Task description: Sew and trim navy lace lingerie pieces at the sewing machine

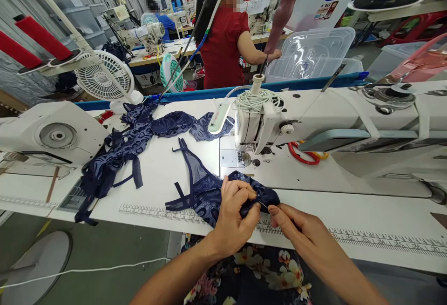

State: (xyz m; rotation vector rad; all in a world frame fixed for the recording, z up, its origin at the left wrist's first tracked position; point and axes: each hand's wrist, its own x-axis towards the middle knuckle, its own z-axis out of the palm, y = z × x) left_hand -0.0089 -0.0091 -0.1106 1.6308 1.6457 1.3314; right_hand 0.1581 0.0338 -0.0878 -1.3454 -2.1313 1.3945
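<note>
A navy patterned bra (206, 198) lies at the table's front edge, its straps spread to the left and one cup bunched under my hands. My left hand (237, 207) is closed, pinching the bra's fabric between thumb and fingers. Close beside it, my right hand (293, 223) is closed around a thin metal tool (263, 205), whose tip touches the fabric; most of the tool is hidden in the fingers, so its kind is unclear. Just behind the bra stands the white sewing machine (256, 123), with its needle plate (230, 158) left of my hands' line.
More navy bra pieces (129, 151) are heaped at the left, reaching behind the machine head. A second machine (52, 132) stands far left. Printed ruler marks (384, 241) run along the front edge. Red-handled scissors (303, 155) lie under the machine arm. A person in red (223, 44) works beyond.
</note>
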